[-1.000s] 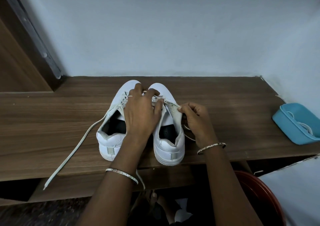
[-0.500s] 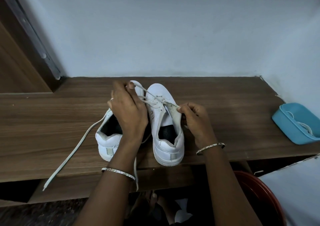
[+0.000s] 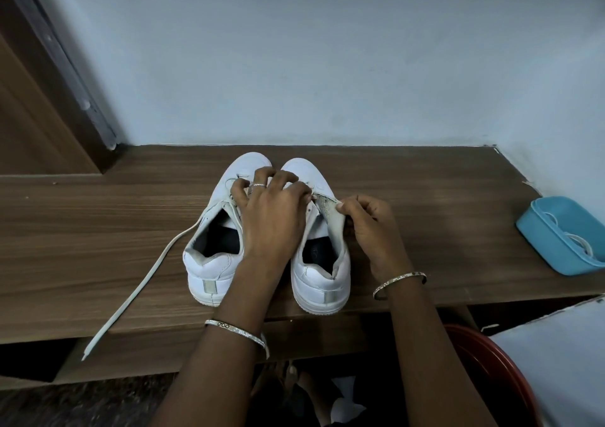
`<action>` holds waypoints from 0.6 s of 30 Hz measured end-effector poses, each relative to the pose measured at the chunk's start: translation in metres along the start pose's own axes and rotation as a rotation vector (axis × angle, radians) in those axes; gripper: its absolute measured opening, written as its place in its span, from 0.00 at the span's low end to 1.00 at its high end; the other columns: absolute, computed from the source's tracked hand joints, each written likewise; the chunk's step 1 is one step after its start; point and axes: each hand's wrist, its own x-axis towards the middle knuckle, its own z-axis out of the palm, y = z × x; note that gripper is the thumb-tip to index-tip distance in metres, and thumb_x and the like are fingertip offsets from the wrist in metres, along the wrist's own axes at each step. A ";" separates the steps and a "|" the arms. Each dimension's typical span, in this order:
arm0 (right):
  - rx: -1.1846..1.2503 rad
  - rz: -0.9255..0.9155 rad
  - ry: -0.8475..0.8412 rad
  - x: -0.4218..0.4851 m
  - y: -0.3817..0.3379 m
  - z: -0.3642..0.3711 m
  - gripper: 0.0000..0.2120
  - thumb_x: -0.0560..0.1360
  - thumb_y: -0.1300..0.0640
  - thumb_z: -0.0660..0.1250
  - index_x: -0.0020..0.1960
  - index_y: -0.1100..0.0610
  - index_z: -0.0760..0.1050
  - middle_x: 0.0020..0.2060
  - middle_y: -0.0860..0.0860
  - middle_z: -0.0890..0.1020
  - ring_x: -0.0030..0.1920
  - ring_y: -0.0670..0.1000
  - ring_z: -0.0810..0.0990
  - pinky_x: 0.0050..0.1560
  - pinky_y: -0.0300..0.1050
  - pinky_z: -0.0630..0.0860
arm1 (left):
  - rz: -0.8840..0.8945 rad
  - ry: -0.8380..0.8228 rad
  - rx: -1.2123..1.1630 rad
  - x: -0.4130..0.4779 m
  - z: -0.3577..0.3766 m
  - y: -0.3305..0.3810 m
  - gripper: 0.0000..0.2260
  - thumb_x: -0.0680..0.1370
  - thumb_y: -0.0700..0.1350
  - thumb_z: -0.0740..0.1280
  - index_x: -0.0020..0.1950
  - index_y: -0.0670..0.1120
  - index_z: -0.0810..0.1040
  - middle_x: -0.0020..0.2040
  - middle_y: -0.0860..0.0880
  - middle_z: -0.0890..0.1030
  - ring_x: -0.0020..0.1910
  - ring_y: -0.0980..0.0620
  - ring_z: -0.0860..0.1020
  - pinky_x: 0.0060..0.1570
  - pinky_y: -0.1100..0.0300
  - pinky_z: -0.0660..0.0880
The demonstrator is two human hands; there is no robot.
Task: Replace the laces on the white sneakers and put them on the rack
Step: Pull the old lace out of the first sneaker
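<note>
Sneakers (image 3: 209,271) stand side by side, toes toward the wall (image 3: 327,66), heels nearest.

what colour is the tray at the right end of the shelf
Light blue. The tray shows best in the head view, at the right edge of the wooden shelf.

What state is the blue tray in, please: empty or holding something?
Not empty: the blue tray holds what looks like a coiled white lace.
</note>
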 end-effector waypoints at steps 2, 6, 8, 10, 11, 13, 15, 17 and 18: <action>-0.004 0.003 0.005 0.001 0.000 0.000 0.14 0.75 0.62 0.68 0.32 0.53 0.79 0.31 0.52 0.79 0.36 0.50 0.76 0.38 0.45 0.72 | -0.012 0.028 0.009 0.001 -0.001 -0.001 0.04 0.77 0.50 0.70 0.44 0.53 0.84 0.50 0.56 0.84 0.61 0.48 0.75 0.60 0.44 0.57; 0.020 0.010 -0.006 0.000 -0.001 0.000 0.15 0.76 0.62 0.68 0.31 0.53 0.79 0.32 0.52 0.80 0.36 0.50 0.77 0.38 0.45 0.73 | -0.118 0.115 -0.052 0.003 -0.010 0.003 0.06 0.78 0.46 0.61 0.48 0.51 0.78 0.47 0.54 0.82 0.56 0.47 0.75 0.57 0.48 0.56; 0.028 0.009 -0.011 0.000 -0.001 -0.001 0.14 0.76 0.62 0.68 0.33 0.54 0.80 0.34 0.54 0.81 0.38 0.51 0.78 0.40 0.47 0.74 | -0.211 0.209 -0.155 0.006 -0.015 0.002 0.06 0.80 0.43 0.58 0.50 0.47 0.75 0.46 0.52 0.80 0.51 0.45 0.75 0.53 0.49 0.59; 0.030 0.014 -0.009 0.000 -0.001 -0.001 0.11 0.75 0.61 0.68 0.34 0.56 0.80 0.34 0.55 0.81 0.38 0.52 0.78 0.40 0.47 0.74 | -0.307 0.318 -0.360 0.008 -0.020 -0.003 0.05 0.82 0.39 0.58 0.51 0.43 0.73 0.43 0.55 0.77 0.44 0.45 0.76 0.49 0.51 0.63; 0.027 0.018 -0.007 0.000 -0.001 -0.001 0.11 0.75 0.61 0.68 0.34 0.56 0.80 0.34 0.55 0.81 0.38 0.52 0.77 0.40 0.48 0.74 | -0.357 0.379 -0.464 0.010 -0.021 -0.007 0.05 0.82 0.39 0.58 0.51 0.41 0.72 0.41 0.56 0.75 0.40 0.46 0.75 0.46 0.53 0.65; 0.024 0.026 0.002 0.000 -0.001 0.000 0.12 0.75 0.61 0.68 0.33 0.54 0.80 0.34 0.55 0.81 0.37 0.53 0.77 0.40 0.48 0.74 | -0.466 0.509 -0.592 0.013 -0.022 -0.015 0.06 0.83 0.39 0.57 0.51 0.38 0.71 0.40 0.53 0.76 0.38 0.50 0.74 0.41 0.54 0.68; 0.022 0.028 0.010 0.001 -0.001 0.000 0.12 0.75 0.62 0.68 0.33 0.54 0.81 0.34 0.55 0.81 0.38 0.53 0.78 0.41 0.48 0.74 | -0.553 0.599 -0.637 0.014 -0.022 -0.018 0.07 0.83 0.39 0.56 0.51 0.37 0.70 0.42 0.48 0.77 0.40 0.48 0.74 0.43 0.49 0.71; 0.025 0.023 0.010 0.000 -0.001 0.001 0.13 0.75 0.62 0.68 0.33 0.54 0.80 0.34 0.56 0.81 0.38 0.54 0.78 0.42 0.50 0.74 | -0.566 0.624 -0.591 0.013 -0.027 -0.014 0.06 0.82 0.38 0.56 0.53 0.37 0.71 0.46 0.48 0.76 0.45 0.46 0.74 0.47 0.51 0.69; 0.027 0.021 0.008 0.000 -0.001 0.001 0.13 0.75 0.62 0.68 0.32 0.54 0.80 0.34 0.56 0.81 0.38 0.54 0.78 0.42 0.51 0.75 | -0.545 0.589 -0.495 0.012 -0.029 -0.011 0.07 0.81 0.39 0.58 0.56 0.40 0.73 0.49 0.49 0.76 0.50 0.45 0.74 0.51 0.51 0.67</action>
